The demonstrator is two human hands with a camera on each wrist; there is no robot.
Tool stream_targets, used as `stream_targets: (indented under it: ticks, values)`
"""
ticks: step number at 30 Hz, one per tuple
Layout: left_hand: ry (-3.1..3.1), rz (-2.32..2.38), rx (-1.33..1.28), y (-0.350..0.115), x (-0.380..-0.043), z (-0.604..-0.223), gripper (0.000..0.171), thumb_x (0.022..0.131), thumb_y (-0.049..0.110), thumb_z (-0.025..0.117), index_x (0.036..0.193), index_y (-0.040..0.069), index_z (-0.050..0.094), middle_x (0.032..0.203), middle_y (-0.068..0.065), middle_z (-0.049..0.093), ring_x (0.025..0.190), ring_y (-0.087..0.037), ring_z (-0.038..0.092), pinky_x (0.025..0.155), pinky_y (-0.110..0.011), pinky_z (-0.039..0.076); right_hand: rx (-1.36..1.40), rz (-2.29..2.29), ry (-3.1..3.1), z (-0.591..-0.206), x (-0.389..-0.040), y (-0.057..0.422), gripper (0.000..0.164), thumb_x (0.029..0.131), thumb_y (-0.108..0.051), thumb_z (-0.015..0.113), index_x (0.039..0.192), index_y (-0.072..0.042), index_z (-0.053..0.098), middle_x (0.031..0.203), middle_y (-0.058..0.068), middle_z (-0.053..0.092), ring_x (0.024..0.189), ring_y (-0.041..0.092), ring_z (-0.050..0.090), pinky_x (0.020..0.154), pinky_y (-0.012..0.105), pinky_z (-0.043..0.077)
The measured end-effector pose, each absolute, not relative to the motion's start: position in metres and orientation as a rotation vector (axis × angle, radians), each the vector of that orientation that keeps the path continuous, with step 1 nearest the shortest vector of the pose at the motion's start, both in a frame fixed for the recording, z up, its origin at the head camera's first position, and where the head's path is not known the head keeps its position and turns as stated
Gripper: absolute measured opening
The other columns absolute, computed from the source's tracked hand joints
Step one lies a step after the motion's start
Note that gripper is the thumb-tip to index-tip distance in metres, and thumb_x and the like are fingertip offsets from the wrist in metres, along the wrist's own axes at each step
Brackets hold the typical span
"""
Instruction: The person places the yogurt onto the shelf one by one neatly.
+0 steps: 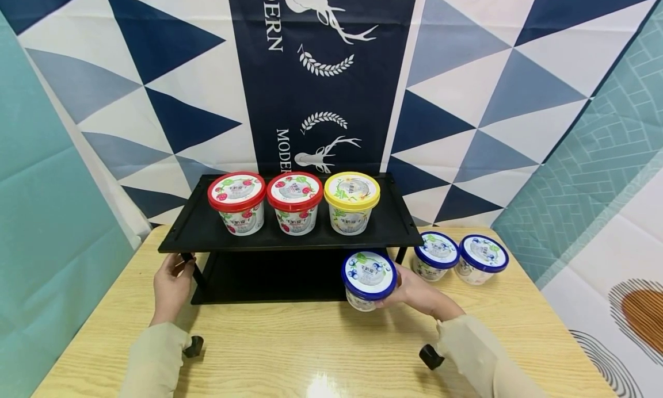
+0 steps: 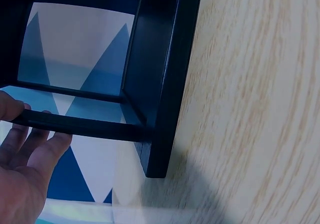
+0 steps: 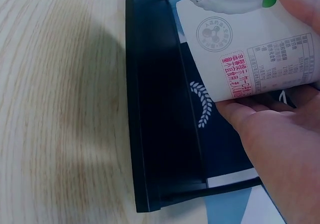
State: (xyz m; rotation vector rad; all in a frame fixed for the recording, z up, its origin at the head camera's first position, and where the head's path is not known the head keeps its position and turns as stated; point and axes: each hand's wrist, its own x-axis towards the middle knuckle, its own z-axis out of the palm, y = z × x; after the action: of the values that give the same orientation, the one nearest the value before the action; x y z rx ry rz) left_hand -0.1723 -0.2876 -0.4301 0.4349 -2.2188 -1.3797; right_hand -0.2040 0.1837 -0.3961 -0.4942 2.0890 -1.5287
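My right hand (image 1: 411, 287) grips a blue-lidded tub (image 1: 369, 274) by its side, at the front right of the two-tier black rack (image 1: 290, 244). The right wrist view shows the tub's printed white wall (image 3: 250, 44) tilted over the lower shelf (image 3: 160, 109), with fingers under its base. At the rack's front left, my left hand (image 1: 172, 286) holds the upright post (image 2: 85, 125), thumb on one side and fingers on the other. Two red-lidded tubs (image 1: 237, 205) (image 1: 295, 205) and a yellow-lidded tub (image 1: 351, 205) stand in a row on the top shelf.
Two more blue-lidded tubs (image 1: 436, 254) (image 1: 481, 259) stand on the wooden table (image 1: 279, 352) right of the rack. A patterned cloth (image 1: 321, 99) hangs close behind it. Black wrist devices (image 1: 431, 356) sit below both sleeves.
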Motion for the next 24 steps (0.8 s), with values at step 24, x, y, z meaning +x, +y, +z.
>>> stream_targets:
  ticks: [24]
  values:
    - [-2.243,-1.355,0.461,-0.2876,-0.172,-0.4295,0.029,0.095,0.01,0.049,0.124,0.008,0.056,0.117,-0.011,0.059,0.097,0.003,0.054,0.077,0.002,0.04,-0.56,-1.569,2.027,-0.3957,-0.2136,0.1735,0.091,0.065,-0.006,0.082,0.141,-0.002,0.032,0.136,0.018,0.047,0.121,0.021,0.048,0.099,0.029,0.042]
